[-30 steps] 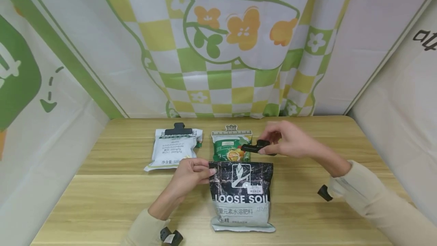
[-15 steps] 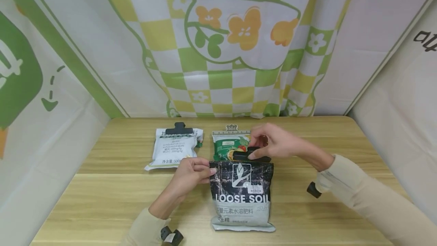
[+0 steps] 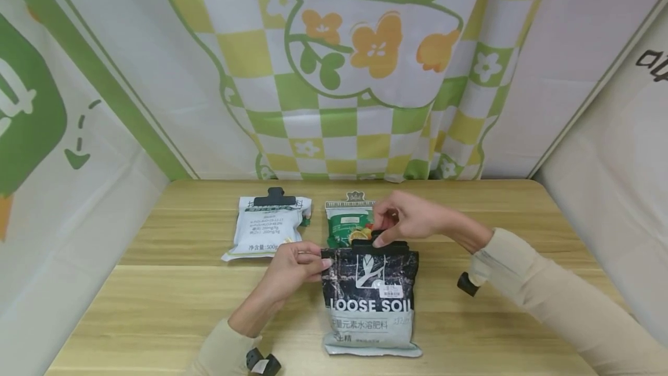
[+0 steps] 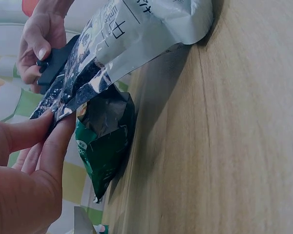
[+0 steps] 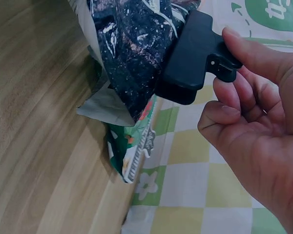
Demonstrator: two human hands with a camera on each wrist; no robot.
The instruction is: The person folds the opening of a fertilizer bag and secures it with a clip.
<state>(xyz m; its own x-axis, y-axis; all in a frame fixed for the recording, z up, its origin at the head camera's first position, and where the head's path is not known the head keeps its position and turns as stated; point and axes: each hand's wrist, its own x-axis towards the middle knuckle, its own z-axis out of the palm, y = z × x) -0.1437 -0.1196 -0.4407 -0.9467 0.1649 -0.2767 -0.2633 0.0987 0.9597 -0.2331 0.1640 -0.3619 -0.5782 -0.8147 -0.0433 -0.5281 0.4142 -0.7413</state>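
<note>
A black and pale grey "LOOSE SOIL" bag (image 3: 371, 309) stands upright on the wooden table. My left hand (image 3: 288, 274) pinches its top left corner between thumb and fingers, as the left wrist view also shows. At the bag's top edge, my right hand (image 3: 417, 217) holds a wide black bag clip (image 5: 188, 58) by its handles, thumb on one side and fingers on the other. In the right wrist view the clip's long jaws lie at the bag's upper edge. Whether they have closed on it, I cannot tell.
Behind the soil bag stands a green packet (image 3: 344, 230) with a decorated clip (image 3: 356, 197) along its top. To its left lies a white packet (image 3: 266, 228) with a black clip (image 3: 275, 197). A patterned curtain (image 3: 334, 132) hangs behind the table (image 3: 172, 283).
My right hand has moved left and down, bringing the black bag clip from beside the green packet to the soil bag's top edge. My left hand has kept its pinch.
</note>
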